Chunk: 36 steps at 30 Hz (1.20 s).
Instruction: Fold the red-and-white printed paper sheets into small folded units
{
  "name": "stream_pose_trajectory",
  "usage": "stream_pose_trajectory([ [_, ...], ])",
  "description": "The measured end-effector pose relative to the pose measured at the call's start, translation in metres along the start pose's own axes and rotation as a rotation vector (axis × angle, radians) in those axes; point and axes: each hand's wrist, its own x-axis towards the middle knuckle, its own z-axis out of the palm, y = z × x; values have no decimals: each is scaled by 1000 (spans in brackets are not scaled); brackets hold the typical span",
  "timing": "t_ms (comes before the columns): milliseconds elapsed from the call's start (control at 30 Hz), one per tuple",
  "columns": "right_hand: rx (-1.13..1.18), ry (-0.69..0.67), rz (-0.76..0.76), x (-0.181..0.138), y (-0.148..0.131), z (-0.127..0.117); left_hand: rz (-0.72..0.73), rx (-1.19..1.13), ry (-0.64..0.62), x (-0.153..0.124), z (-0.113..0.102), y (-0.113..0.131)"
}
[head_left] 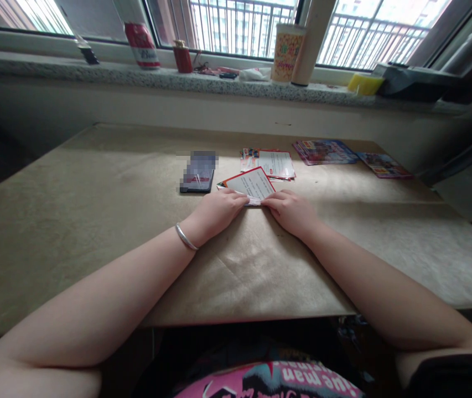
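Note:
Both my hands are on one printed paper card [249,183] with a red border, lying at a slant on the table. Its near edge looks folded up. My left hand [219,210], with a silver bangle at the wrist, presses that edge from the left, fingers closed. From the right, the fingers of my right hand [289,210] pinch the same edge, close to the left fingertips. Just behind the card lies a pile of similar red-bordered cards [277,163]. A dark phone [199,172], partly blurred, rests to the left of the card.
At the back right lie a stack of colourful cards [327,152] and another small pile [385,165]. A windowsill [227,85] behind the table [94,221] bears a red can [141,47], a small red bottle [182,58], a paper cup [285,55] and a yellow object [364,84].

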Motion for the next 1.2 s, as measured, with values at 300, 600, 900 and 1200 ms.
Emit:
stream_pose_trajectory([
  [300,38,13,10,5,8,2,-8,-7,-10,-1,6,-1],
  [600,56,53,16,5,7,4,-12,35,-8,0,5,-1],
  [900,58,57,73,4,8,2,-28,72,-34,3,1,3],
  [1200,69,32,52,5,9,4,-84,147,-93,4,-1,11],
])
